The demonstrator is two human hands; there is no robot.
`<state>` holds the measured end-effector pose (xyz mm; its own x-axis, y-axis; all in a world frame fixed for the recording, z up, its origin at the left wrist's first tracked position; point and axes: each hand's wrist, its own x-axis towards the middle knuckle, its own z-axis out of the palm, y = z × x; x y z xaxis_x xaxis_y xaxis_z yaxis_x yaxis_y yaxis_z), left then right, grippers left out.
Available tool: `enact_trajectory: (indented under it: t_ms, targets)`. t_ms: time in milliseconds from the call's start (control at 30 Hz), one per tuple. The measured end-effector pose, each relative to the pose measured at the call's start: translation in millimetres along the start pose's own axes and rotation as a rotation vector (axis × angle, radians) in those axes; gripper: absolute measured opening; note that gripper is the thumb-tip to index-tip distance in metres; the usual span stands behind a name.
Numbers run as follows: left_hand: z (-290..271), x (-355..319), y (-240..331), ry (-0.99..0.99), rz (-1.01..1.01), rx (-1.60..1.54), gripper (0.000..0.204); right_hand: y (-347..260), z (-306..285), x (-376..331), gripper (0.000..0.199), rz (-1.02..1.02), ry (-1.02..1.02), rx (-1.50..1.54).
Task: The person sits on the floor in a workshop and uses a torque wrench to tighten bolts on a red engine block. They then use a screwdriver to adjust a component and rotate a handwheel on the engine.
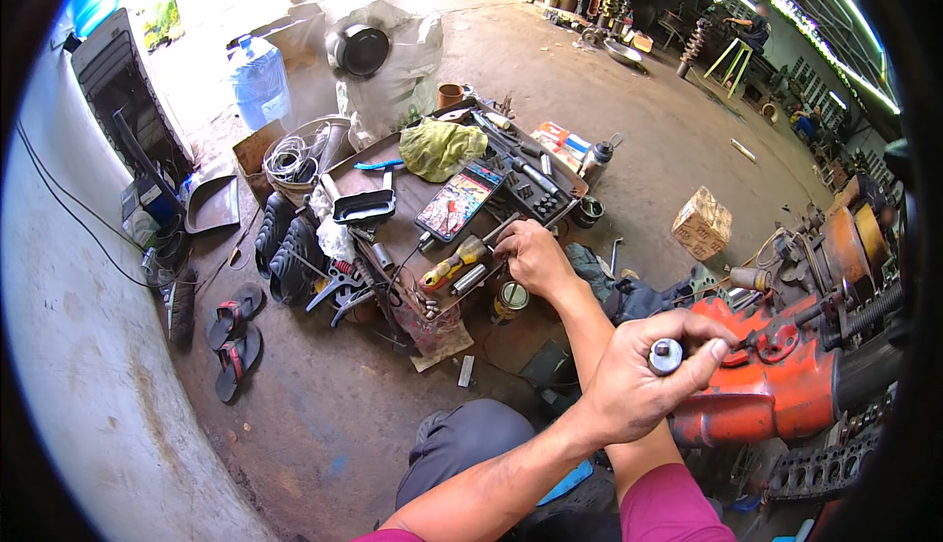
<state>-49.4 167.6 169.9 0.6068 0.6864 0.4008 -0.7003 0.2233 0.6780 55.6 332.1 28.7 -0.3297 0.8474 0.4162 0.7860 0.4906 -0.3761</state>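
Observation:
My forearms cross, the left one above the right. My left hand (643,380) is closed around a silver metal cylinder (665,356), seen end-on with a small dark core; its length is hidden in the fist. Farther off, my right hand (535,259) reaches to the near right edge of the tool-covered tray (365,154), fingers curled. What they hold, if anything, is hidden. Close to it lie a yellow-handled screwdriver (454,262), a metal socket (470,280) and a tin can (510,300). Beside my left hand is a red metal housing (756,385).
On the tray are a green rag (442,149), a picture-covered flat case (460,200) and a black pan (364,206). Sandals (236,341) lie on the floor at left. A cardboard box (702,223) stands right. Engine parts (830,468) crowd the lower right.

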Motion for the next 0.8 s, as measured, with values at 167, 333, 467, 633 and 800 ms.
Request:
enact_trajectory:
  t_ms: [167,333,467,633,800]
  targets:
    - [5.9,2.8,-9.3,0.069,-0.019,-0.051,0.018,-3.0,1.6,8.8,0.021,0.472,0.089,0.254]
    - [9.7,6.3,-15.4,0.109,-0.033,0.000,0.018,-9.2,13.5,6.7,0.021,0.495,0.248,0.159]
    - [7.3,9.3,-14.5,0.157,-0.092,0.113,0.020,-11.6,21.8,-8.4,0.021,0.245,0.258,-0.149]
    - [-11.1,8.4,-8.9,0.292,-0.060,0.778,0.031,-43.2,-1.7,-47.1,0.027,0.411,0.534,0.172]
    - [-34.6,-0.3,-7.0,0.211,-0.033,1.160,0.032,-111.3,-58.2,-130.1,0.067,0.663,1.010,0.969]
